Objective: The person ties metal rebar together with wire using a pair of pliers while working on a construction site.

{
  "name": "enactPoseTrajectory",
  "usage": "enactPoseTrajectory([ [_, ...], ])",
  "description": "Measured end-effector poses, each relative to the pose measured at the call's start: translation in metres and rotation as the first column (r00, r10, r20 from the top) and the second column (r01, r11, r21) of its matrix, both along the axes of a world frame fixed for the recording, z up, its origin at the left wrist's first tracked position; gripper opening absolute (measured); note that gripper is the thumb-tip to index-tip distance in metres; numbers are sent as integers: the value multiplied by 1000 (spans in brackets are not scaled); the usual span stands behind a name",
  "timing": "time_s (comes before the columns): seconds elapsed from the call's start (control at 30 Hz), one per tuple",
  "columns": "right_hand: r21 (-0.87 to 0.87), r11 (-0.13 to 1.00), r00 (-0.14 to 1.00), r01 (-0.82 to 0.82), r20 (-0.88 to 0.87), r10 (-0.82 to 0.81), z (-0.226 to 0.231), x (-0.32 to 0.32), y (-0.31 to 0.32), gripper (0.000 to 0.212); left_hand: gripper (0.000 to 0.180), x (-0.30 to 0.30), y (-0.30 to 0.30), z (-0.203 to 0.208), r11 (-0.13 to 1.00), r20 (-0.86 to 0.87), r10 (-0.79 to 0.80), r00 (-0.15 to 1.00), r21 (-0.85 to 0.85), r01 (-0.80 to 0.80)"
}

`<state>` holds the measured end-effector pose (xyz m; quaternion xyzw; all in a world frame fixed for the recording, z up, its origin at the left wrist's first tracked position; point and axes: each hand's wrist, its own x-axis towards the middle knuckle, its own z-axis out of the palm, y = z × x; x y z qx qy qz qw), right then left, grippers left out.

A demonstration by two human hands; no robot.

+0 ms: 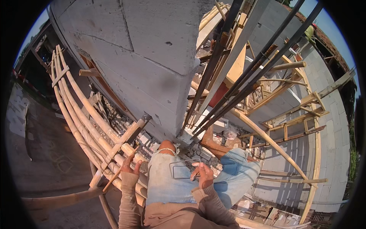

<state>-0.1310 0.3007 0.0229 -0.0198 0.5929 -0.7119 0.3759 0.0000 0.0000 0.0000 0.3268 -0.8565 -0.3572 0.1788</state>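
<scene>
Pinched in my right hand (204,174) is a rectangular rebar stirrup (171,170), a thin grey metal loop. It hangs over my lap against my faded jeans (164,187). My left hand (130,165) is beside the bamboo poles on the left, its fingers curled about a thin brown stick (111,182) that slants down to the left. The thumb stands somewhat apart, and part of the grip is hidden. Ahead of me, dark upright rebar rods (244,82) rise beside the end of a grey block wall (152,72), with a thin tie around them low down.
Several bamboo poles (82,110) lashed together run along my left, above a brown ground. Right of the rods, a bamboo and timber frame (274,147) stands against another block wall (331,152). Rubble (206,153) lies below my knees. A person (309,31) is far off at upper right.
</scene>
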Motion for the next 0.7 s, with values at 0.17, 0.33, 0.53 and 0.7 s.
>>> enactPoseTrajectory([
  [0.17, -153, 988, 981, -36, -192, 6, 65, -29, 1, 50, 40, -55, 84, 86, 549, -450, -235, 862, 670, 499],
  [0.33, -220, 973, 918, -67, -395, -26, 163, -71, 35, 43, 26, -128, 91, 196, 691, -591, -390, 707, 320, 648],
  [0.53, 8, 999, 261, -37, -965, 17, 339, -102, 67, 35, 33, -185, 100, 374, 695, -627, -705, 331, -519, 498],
  [0.7, 29, 991, -18, -129, -999, 26, 455, -87, 66, 36, 34, -198, 118, 485, 770, -792, -605, 87, -554, 317],
])
